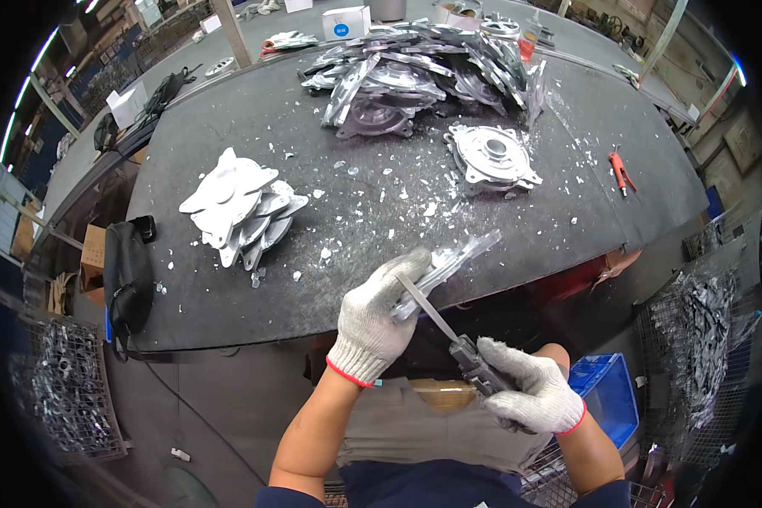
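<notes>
My left hand (377, 317), in a white knit glove, grips a flat cast metal part (455, 258) edge-on over the front edge of the dark table (229, 313). My right hand (529, 389), also gloved, holds a metal file (436, 315) by its dark handle. The file's blade lies against the lower edge of the part, close to my left fingers.
A fanned stack of flat metal parts (237, 207) lies at the table's left. One round casting (491, 157) sits at centre right, a big heap of castings (423, 72) behind it. Metal chips litter the top. Red-handled tool (621, 172) at right. Wire baskets (59, 389) (703, 356) flank me; a blue crate (610, 398) is beside my right arm.
</notes>
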Action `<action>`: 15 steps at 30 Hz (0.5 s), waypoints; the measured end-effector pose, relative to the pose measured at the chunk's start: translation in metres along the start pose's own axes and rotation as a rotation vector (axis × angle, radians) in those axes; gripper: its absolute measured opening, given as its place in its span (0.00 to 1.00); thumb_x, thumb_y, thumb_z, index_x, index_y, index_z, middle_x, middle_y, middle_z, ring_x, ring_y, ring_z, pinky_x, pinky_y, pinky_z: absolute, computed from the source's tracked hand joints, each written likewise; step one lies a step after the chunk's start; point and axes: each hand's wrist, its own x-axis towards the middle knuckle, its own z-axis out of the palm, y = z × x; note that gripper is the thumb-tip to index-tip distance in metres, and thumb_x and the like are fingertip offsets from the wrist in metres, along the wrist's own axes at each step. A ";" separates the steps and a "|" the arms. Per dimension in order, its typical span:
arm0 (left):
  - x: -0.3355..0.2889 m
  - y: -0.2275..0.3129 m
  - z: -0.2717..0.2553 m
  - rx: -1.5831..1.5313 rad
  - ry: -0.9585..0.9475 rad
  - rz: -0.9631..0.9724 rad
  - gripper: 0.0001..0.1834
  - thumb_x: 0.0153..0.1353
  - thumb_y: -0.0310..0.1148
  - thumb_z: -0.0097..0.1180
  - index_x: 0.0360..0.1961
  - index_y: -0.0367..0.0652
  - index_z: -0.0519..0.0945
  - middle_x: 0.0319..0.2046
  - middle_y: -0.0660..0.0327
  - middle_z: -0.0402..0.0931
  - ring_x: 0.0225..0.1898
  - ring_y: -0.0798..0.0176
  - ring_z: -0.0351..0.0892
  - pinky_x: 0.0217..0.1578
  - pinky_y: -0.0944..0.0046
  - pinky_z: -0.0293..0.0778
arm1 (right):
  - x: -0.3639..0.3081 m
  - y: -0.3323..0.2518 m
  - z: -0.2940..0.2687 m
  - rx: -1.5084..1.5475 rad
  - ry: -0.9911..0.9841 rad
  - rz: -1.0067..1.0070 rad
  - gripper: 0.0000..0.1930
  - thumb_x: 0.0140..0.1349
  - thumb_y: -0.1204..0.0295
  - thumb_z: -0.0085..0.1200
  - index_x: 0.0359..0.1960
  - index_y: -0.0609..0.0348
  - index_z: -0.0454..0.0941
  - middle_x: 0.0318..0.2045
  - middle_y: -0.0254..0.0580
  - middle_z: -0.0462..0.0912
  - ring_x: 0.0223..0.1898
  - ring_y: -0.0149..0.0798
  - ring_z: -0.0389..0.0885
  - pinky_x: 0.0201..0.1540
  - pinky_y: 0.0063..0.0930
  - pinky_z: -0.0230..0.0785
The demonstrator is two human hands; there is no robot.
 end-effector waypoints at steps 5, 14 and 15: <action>-0.003 -0.008 0.001 0.007 0.016 -0.007 0.23 0.65 0.19 0.73 0.62 0.34 0.86 0.59 0.47 0.89 0.61 0.52 0.90 0.62 0.57 0.84 | 0.014 -0.001 0.009 -0.321 -0.088 -0.425 0.37 0.71 0.77 0.71 0.79 0.69 0.69 0.73 0.52 0.81 0.67 0.38 0.84 0.68 0.32 0.78; 0.038 0.070 -0.047 0.619 -0.042 0.177 0.13 0.60 0.26 0.75 0.44 0.43 0.84 0.43 0.54 0.91 0.37 0.47 0.91 0.39 0.55 0.86 | -0.018 0.038 -0.009 0.094 0.043 -0.349 0.62 0.47 0.76 0.86 0.84 0.66 0.57 0.66 0.54 0.80 0.54 0.39 0.86 0.55 0.33 0.81; 0.044 0.080 -0.048 0.693 -0.113 0.157 0.12 0.62 0.30 0.75 0.44 0.44 0.85 0.41 0.55 0.91 0.37 0.47 0.91 0.37 0.53 0.85 | -0.018 0.042 -0.010 0.237 0.131 -0.273 0.64 0.45 0.85 0.81 0.85 0.66 0.53 0.61 0.55 0.82 0.51 0.38 0.87 0.50 0.30 0.81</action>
